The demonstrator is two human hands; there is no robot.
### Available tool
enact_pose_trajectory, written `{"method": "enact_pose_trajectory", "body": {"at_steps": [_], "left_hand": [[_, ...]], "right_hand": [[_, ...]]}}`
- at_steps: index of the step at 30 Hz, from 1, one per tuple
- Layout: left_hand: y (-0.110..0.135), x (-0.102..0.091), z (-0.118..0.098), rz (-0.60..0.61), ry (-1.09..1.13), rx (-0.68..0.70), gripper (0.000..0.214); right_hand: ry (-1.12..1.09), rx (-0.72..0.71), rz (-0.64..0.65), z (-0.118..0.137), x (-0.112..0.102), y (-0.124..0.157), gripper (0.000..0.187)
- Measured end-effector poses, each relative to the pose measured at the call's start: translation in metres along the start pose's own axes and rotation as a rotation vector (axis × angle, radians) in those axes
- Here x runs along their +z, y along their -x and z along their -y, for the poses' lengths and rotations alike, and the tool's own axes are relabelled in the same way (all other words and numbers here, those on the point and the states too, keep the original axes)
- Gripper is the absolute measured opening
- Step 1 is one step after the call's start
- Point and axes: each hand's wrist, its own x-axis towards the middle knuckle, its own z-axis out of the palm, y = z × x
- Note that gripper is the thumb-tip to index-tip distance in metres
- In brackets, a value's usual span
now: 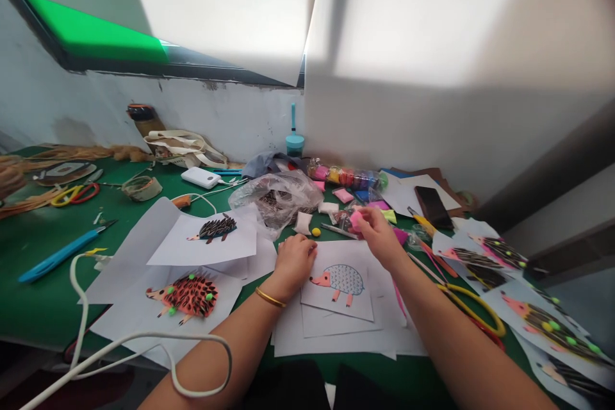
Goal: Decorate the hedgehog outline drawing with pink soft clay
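Observation:
A white sheet with a hedgehog picture (339, 282), pink head and dotted grey body, lies in front of me on a stack of paper. My left hand (294, 261) rests on the sheet's left edge with its fingers curled under; a gold bangle circles the wrist. My right hand (377, 230) hovers just beyond the sheet's top right corner and pinches a small pink lump of clay (356, 220) between its fingertips. A yellow clay ball (316, 231) and a white lump (303, 223) lie just ahead of my left hand.
Finished hedgehog pictures lie left (189, 295) (216, 229) and right (552, 323). Clay packets (346, 177), a crumpled plastic bag (276, 195), a black phone (432, 206), yellow-handled scissors (473, 311), a blue cutter (62, 253), a power bank (200, 177) and a white cable (144, 339) crowd the green table (43, 295).

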Motion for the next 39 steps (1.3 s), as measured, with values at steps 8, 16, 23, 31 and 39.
{"method": "enact_pose_trajectory", "body": {"at_steps": [8,16,23,31,39], "left_hand": [[-0.004,0.004,-0.001,0.004,-0.052,-0.021,0.010],[-0.003,0.003,-0.004,-0.025,-0.097,-0.017,0.012],[-0.007,0.005,-0.006,-0.059,-0.135,0.014,0.020],[-0.014,0.003,-0.010,-0.103,-0.188,0.022,0.021],[-0.049,-0.001,-0.017,-0.109,-0.267,0.040,0.018]], "right_hand": [[-0.335,0.379,0.049,-0.046,-0.022,0.060,0.036],[-0.340,0.307,0.038,-0.035,-0.023,0.054,0.040],[-0.419,0.270,0.036,-0.017,-0.006,0.034,0.048],[-0.018,0.101,0.046,-0.035,0.007,0.037,0.038],[0.094,0.015,0.115,-0.030,0.009,0.041,0.026]]}}
